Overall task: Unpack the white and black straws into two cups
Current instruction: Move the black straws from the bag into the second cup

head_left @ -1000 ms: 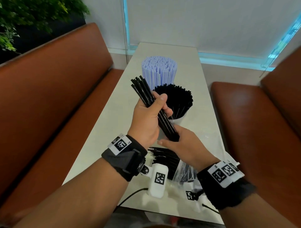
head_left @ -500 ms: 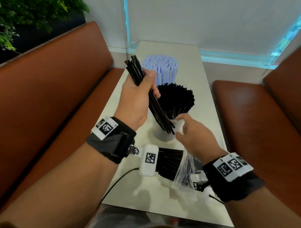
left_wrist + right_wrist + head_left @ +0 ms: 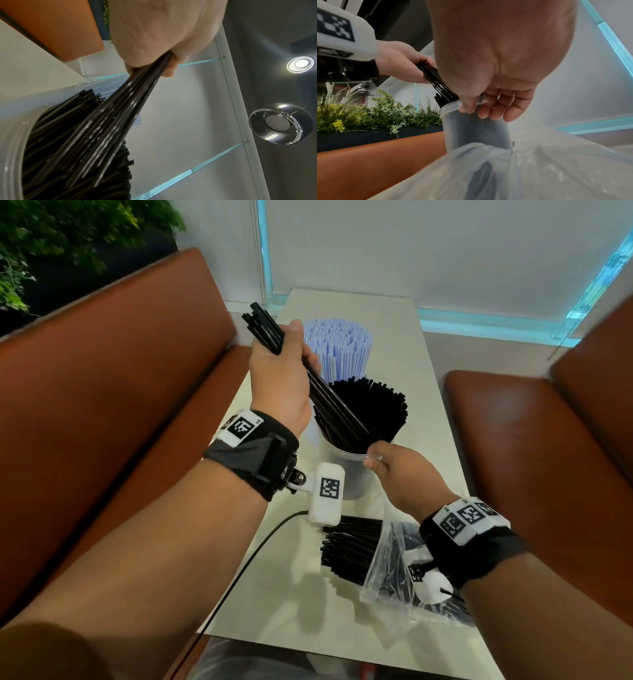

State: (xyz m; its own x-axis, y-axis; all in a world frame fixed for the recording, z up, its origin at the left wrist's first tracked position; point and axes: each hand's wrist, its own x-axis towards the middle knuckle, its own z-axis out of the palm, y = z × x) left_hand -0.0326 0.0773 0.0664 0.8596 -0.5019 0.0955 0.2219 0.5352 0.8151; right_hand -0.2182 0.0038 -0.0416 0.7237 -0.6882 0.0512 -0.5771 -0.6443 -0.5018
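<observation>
My left hand (image 3: 279, 381) is clamped around a bundle of black straws (image 3: 329, 395), held slanted with its lower ends dipping into the near cup (image 3: 346, 470), a clear plastic one already packed with black straws (image 3: 380, 412) that fan out past its rim. My right hand (image 3: 400, 470) pinches that cup's rim on the side nearest me, thumb and fingers curled over the edge. My two hands are apart, with the cup mouth between them.

Just behind it stands the far cup, hidden except for the white straws (image 3: 337, 347) filling it; the two sets of straws nearly touch, so there is little room between them. The table (image 3: 421, 344) is narrow, with brown bench seats (image 3: 120, 392) along both long edges, and open tabletop lies beyond the white straws.

Near my right wrist, a clear plastic bag (image 3: 394, 570) lies close to the near table edge with more black straws (image 3: 352, 546) sticking out of its open end. My right wrist and its camera cover part of the bag, and in the right wrist view the bag blurs across the lower frame. In the left wrist view my palm hides my fingers, and the cup's base is cut off.
</observation>
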